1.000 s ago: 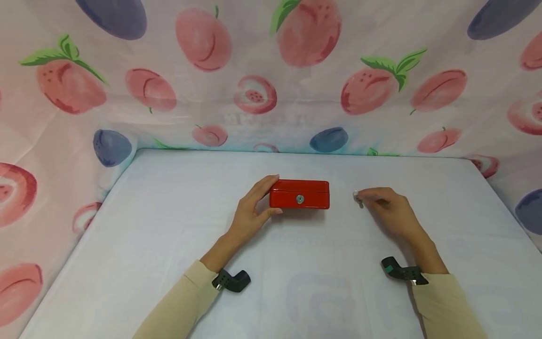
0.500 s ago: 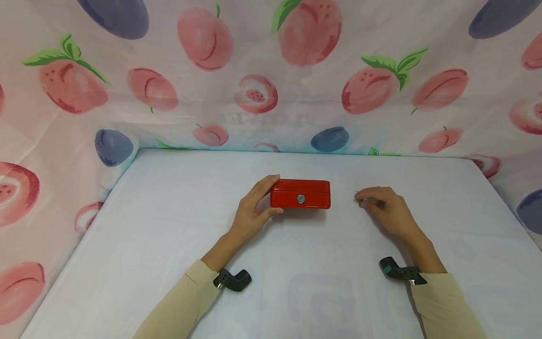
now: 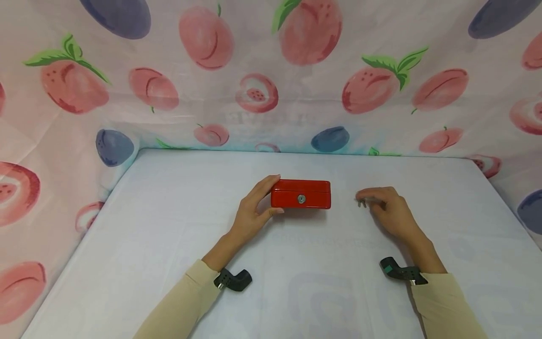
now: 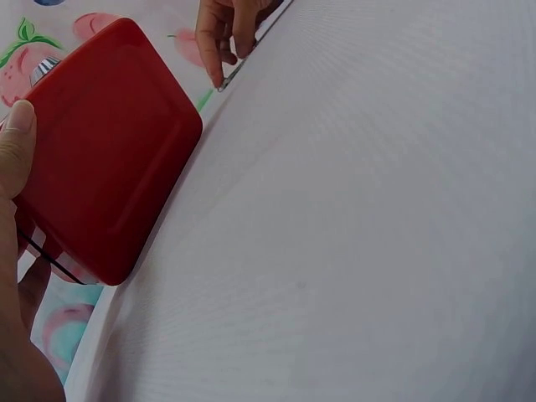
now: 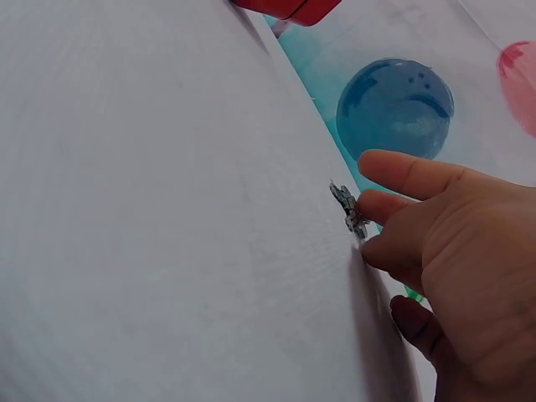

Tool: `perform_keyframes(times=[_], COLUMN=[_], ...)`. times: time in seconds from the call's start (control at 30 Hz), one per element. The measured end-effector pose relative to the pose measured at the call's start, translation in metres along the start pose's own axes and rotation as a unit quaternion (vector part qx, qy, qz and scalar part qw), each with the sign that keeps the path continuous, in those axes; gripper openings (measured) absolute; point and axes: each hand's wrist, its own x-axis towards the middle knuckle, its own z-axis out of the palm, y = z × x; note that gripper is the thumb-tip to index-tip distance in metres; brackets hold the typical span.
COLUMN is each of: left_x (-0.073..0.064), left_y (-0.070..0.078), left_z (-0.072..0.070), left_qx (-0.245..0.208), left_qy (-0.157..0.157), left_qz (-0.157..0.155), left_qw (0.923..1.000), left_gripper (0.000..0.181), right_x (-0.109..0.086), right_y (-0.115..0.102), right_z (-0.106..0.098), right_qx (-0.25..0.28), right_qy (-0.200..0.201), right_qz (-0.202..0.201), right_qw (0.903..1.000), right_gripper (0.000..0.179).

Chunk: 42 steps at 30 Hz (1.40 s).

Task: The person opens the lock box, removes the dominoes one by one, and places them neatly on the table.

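Observation:
A red metal cash box has its lock side, with a round silver keyhole, facing the head camera. My left hand grips its left end, thumb below and fingers above. The left wrist view shows one broad plain face of the box and the lock jutting from its side. To the right of the box, apart from it, my right hand pinches small silver keys at its fingertips, close to the tabletop. Fingers partly hide the keys, and whether they touch the table is unclear.
A white-covered table lies under both hands. Behind it and at the sides hangs a cloth printed with peaches and blue fruit. A dark camera mount is strapped to each wrist.
The keys have shifted in the right fingertips: dangling at first, then mostly hidden, now showing again below the index finger. The left hand and the cash box have barely moved.

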Motion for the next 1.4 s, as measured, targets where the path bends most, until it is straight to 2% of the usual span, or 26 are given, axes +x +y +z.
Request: perform_keyframes(times=[0.3, 0.5, 0.77, 0.93, 1.0, 1.07, 1.17, 1.23, 1.4], left_x=[0.000, -0.001, -0.001, -0.001, -0.003, -0.003, -0.003, 0.000, 0.001], left_y=[0.000, 0.000, -0.001, -0.002, -0.012, -0.013, -0.011, -0.001, 0.001], left_z=[0.000, 0.000, 0.000, 0.001, 0.003, 0.003, 0.003, 0.000, -0.001], left_qx=[0.005, 0.006, 0.013, 0.014, 0.016, 0.015, 0.015, 0.012, 0.010], left_qy=[-0.003, -0.004, -0.002, -0.003, -0.002, -0.003, -0.001, -0.001, -0.001], left_qz=[-0.006, -0.010, -0.004, -0.009, -0.005, -0.006, 0.001, -0.003, -0.003], left_qw=[1.0000, 0.9999, 0.9999, 0.9999, 0.9999, 0.9999, 0.9999, 0.9999, 0.9999], left_gripper=[0.068, 0.068, 0.068, 0.068, 0.069, 0.070, 0.069, 0.068, 0.067], right_x=[0.000, -0.002, -0.002, -0.005, -0.005, -0.005, -0.003, -0.003, -0.002], right_y=[0.000, 0.000, 0.001, 0.002, 0.004, 0.004, 0.005, 0.004, 0.004], right_z=[0.002, 0.002, 0.001, -0.002, -0.004, -0.005, -0.005, -0.006, -0.007], right_qx=[-0.011, -0.015, -0.030, -0.029, -0.030, -0.029, -0.037, -0.043, -0.036], right_qy=[0.004, 0.004, -0.003, -0.019, -0.027, -0.028, -0.027, -0.023, -0.021], right_qz=[0.020, 0.017, 0.049, 0.041, 0.037, 0.038, 0.030, 0.023, 0.016], right_qw=[0.9997, 0.9997, 0.9984, 0.9985, 0.9985, 0.9984, 0.9985, 0.9986, 0.9990], right_gripper=[0.024, 0.023, 0.021, 0.021, 0.022, 0.022, 0.021, 0.020, 0.015])
